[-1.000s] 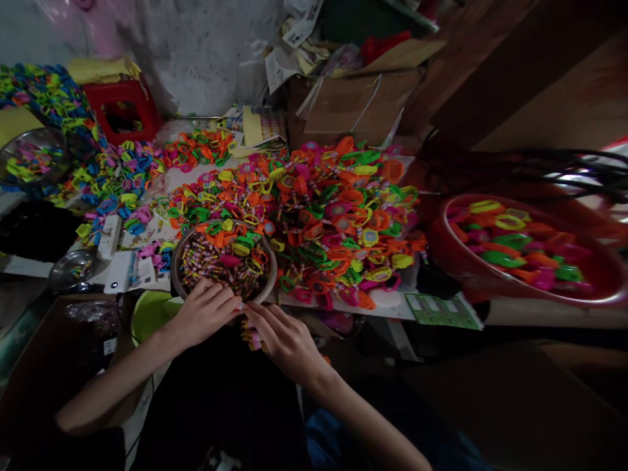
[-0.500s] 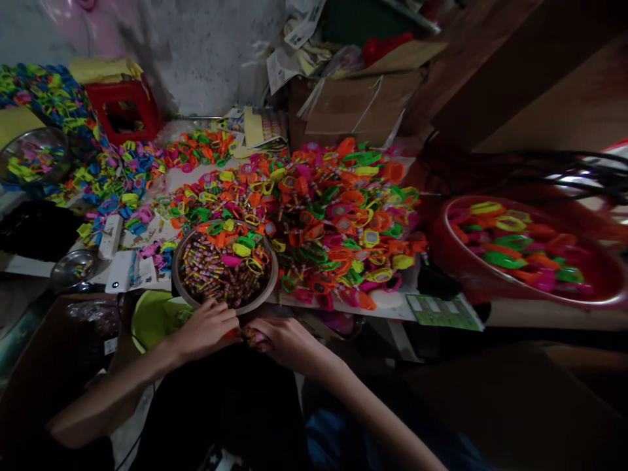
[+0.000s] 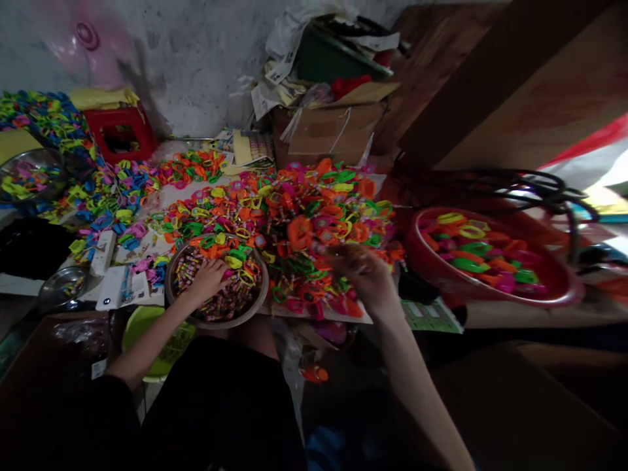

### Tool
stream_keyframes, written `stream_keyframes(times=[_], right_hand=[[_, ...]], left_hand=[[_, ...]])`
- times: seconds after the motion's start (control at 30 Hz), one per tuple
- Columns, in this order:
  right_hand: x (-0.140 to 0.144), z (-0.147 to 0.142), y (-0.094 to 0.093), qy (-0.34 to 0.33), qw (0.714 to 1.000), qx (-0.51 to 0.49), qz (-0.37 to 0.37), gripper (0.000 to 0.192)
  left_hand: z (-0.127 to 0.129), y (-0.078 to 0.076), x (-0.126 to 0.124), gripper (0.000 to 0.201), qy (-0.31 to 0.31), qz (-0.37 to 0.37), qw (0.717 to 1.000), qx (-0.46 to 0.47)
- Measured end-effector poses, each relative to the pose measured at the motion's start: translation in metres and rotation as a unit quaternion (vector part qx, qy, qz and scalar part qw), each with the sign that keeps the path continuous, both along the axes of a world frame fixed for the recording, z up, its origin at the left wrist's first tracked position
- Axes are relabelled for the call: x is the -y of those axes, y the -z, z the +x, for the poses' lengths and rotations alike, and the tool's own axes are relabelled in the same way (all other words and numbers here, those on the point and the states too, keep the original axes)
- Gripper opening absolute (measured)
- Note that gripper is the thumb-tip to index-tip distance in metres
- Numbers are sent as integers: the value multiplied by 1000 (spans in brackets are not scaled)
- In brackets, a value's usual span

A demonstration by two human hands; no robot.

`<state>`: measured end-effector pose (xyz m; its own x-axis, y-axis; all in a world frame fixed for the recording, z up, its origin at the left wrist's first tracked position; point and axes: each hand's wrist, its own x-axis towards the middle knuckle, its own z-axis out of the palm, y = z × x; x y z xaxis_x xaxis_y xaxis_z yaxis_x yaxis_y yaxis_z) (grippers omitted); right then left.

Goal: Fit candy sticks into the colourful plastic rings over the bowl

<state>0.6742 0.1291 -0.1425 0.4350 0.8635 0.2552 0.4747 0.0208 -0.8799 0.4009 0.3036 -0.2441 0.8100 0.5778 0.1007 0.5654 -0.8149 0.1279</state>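
Note:
My left hand [image 3: 208, 282] reaches into a metal bowl [image 3: 263, 288] of small wrapped candy rolls [image 3: 230, 304]. Its fingers are closed on a bright pink toy watch [image 3: 227, 275], partly hidden by the fingertips. Yellow and green toy watches lie beside it on the candy. My right hand [image 3: 366, 275] is raised over the front of a large heap of colourful toy watches [image 3: 343, 226]. An orange toy watch [image 3: 299, 233] appears just off its fingertips, above the heap. Motion smears these fingers, so I cannot tell whether they still touch it.
At right stands a red basin [image 3: 495, 297] holding more toy watches. A lime-green tub [image 3: 142, 324] sits below the bowl. Further left are a power strip [image 3: 103, 254], a small metal dish [image 3: 52, 291] and a red stool [image 3: 120, 134]. A cardboard box [image 3: 324, 134] stands behind the heap.
My hands, together before at the bowl's near edge with a candy roll and something orange, have parted. The left went into the bowl; the right swung right over the heap. The view shifted slightly.

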Motion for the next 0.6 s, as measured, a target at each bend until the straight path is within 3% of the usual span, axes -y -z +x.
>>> stream_keyframes(times=[0.07,0.13,0.23,0.37,0.47,0.6], right_hand=[[-3,17,4,158,982,-56,92,32],[-3,23,15,182,973,-108,93,40],[-1,16,37,120,982,-146,29,44],[1,-11,58,4,995,-85,-43,38],[-1,-35,60,-78,993,-17,-83,34],[-2,-64,51,-131,985,43,-100,22]], left_hand=[[6,3,-1,27,5,28,999,-18],[8,2,0,23,6,38,999,-21],[7,-4,6,22,5,34,999,-4],[4,-20,22,23,28,-6,998,61],[4,-35,38,24,56,-31,992,107],[3,-53,57,21,85,-25,988,123]])
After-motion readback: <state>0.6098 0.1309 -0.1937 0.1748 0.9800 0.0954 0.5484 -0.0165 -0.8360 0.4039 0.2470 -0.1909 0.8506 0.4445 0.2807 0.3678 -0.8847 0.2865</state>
